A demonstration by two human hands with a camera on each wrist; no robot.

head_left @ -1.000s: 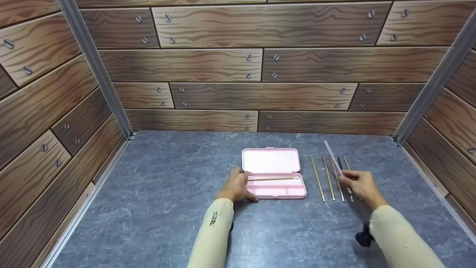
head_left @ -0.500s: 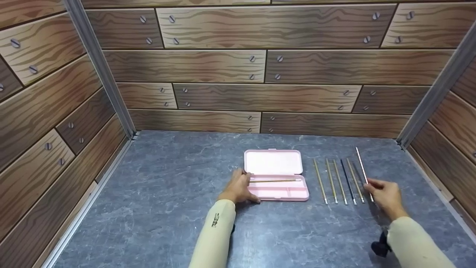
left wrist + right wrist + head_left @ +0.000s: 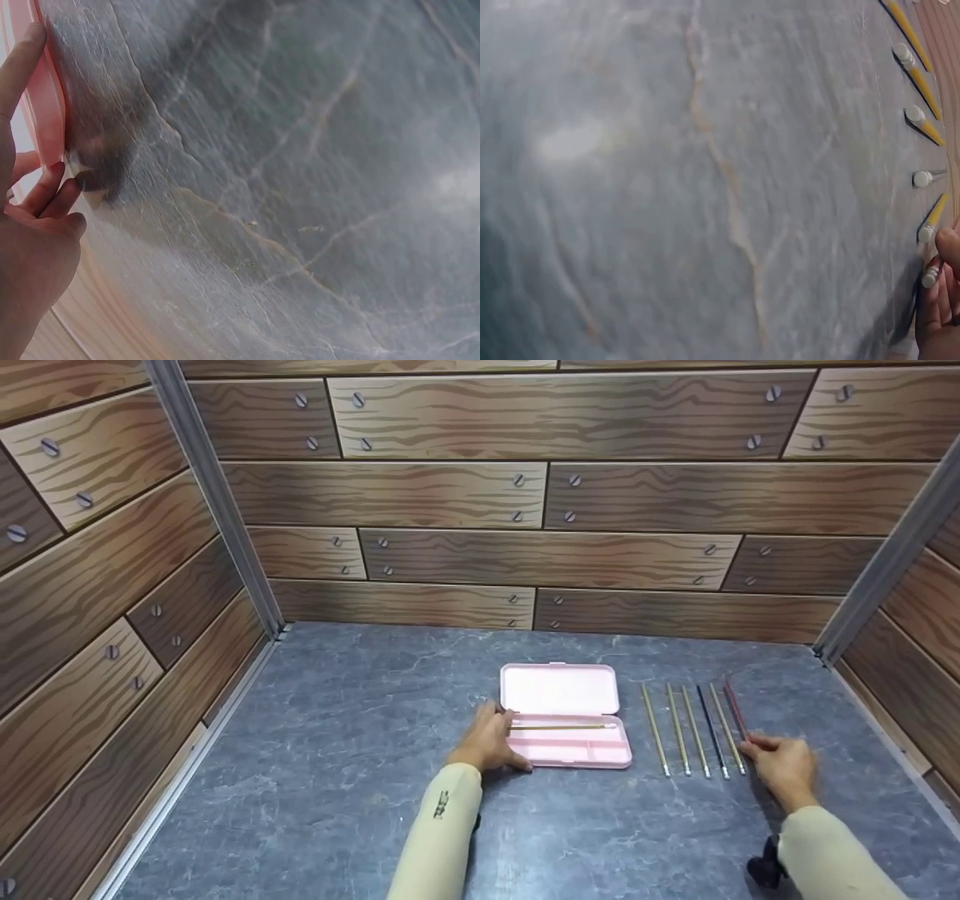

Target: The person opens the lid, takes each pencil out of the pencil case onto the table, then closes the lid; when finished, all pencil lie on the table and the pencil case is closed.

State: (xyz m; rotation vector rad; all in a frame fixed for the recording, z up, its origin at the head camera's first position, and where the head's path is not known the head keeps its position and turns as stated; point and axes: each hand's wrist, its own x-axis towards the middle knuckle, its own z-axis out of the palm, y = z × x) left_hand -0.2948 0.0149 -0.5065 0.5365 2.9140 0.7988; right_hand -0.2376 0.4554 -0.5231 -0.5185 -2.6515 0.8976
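My left hand (image 3: 486, 741) holds the left side of an open pink pencil case (image 3: 559, 688), thumb at its front corner. The left wrist view shows those fingers on the case's edge (image 3: 46, 112). A gold-coloured pencil (image 3: 559, 727) lies lengthwise in its rear compartment. My right hand (image 3: 784, 769) pinches a red pencil (image 3: 736, 709) near its lower end, at the right end of a row of pencils. In the right wrist view, the eraser end (image 3: 930, 277) pokes out below thumb and fingers.
Several yellow pencils (image 3: 655, 731) and a dark blue pencil (image 3: 712, 731) lie side by side on the grey marbled table (image 3: 360, 720), erasers toward me. Wood-patterned walls (image 3: 450, 555) enclose the back and sides.
My right hand has carried the red pencil rightward from above the row and lowered it beside the last pencil. My left hand has stayed on the case. The head view has shifted slightly.
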